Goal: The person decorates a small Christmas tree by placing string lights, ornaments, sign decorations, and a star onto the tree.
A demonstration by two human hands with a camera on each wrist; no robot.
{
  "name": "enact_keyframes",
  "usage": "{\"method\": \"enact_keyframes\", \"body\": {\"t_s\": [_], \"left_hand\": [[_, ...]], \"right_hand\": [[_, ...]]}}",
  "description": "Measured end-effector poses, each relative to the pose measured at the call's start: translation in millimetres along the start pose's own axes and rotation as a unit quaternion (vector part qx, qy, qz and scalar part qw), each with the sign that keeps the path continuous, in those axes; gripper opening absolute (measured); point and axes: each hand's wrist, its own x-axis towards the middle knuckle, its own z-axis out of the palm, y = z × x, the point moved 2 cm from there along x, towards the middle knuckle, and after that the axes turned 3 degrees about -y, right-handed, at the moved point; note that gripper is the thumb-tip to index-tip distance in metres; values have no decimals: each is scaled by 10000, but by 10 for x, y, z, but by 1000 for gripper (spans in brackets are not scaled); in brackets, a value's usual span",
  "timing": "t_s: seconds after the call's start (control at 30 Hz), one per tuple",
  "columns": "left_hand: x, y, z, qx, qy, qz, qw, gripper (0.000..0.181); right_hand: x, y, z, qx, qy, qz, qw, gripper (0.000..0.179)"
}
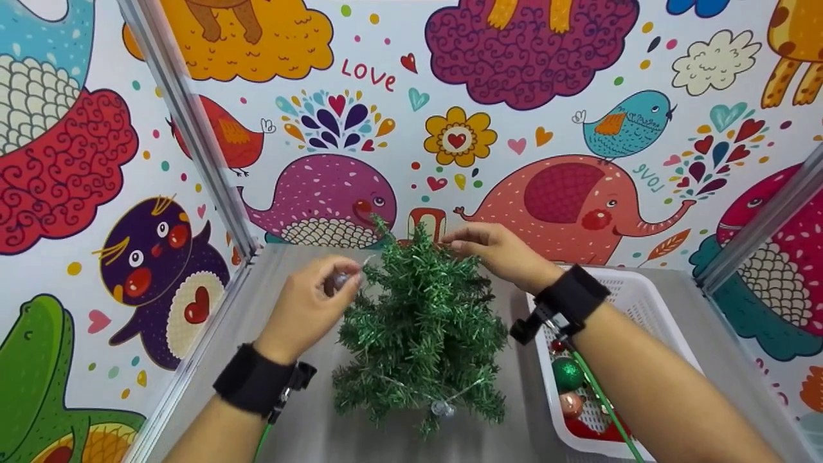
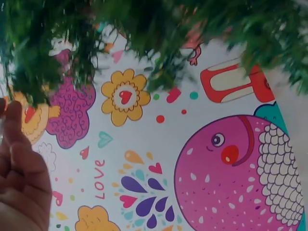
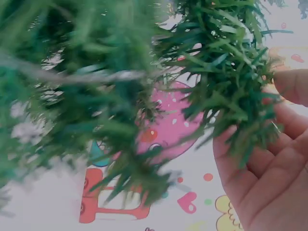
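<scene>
A small green artificial Christmas tree [image 1: 424, 308] stands on the grey table between both hands. At its upper left, my left hand [image 1: 315, 302] curls its fingers round a clear ball [image 1: 341, 281] of a light string. Thin wire runs from those fingertips to the branches. Another clear ball [image 1: 442, 408] hangs low at the tree's front. My right hand [image 1: 498, 251] reaches to the upper right of the tree. In the right wrist view its fingers [image 3: 231, 154] lie loosely behind a branch tip [image 3: 245, 106], thumb on the far side. The left wrist view catches only part of the left hand [image 2: 24, 178].
Under the right forearm stands a white plastic basket [image 1: 649, 289] holding a green bauble [image 1: 568, 374], a pinkish bauble [image 1: 570, 404] and something red. Printed panels [image 1: 398, 58] wall the table at the back and both sides. Green cables [image 1: 604, 399] trail from the wrist straps.
</scene>
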Motion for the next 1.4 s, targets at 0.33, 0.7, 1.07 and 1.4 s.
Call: {"method": "enact_keyframes", "body": {"t_s": [0.33, 0.7, 1.07, 1.4], "left_hand": [[-199, -78, 236, 392, 91, 846, 9956, 21], [-235, -70, 295, 198, 80, 303, 9993, 24], [-368, -80, 305, 184, 1142, 722, 9907, 28], [-996, 166, 589, 526, 3325, 2782, 8996, 32]], "right_hand": [[-574, 423, 26, 296, 829, 200, 9959, 27], [-1076, 626, 239, 118, 935, -161, 9954, 31], [-1651, 729, -60, 364, 2090, -78, 9772, 30], [-1750, 1198, -601, -912, 3004, 749, 9465, 28]]}}
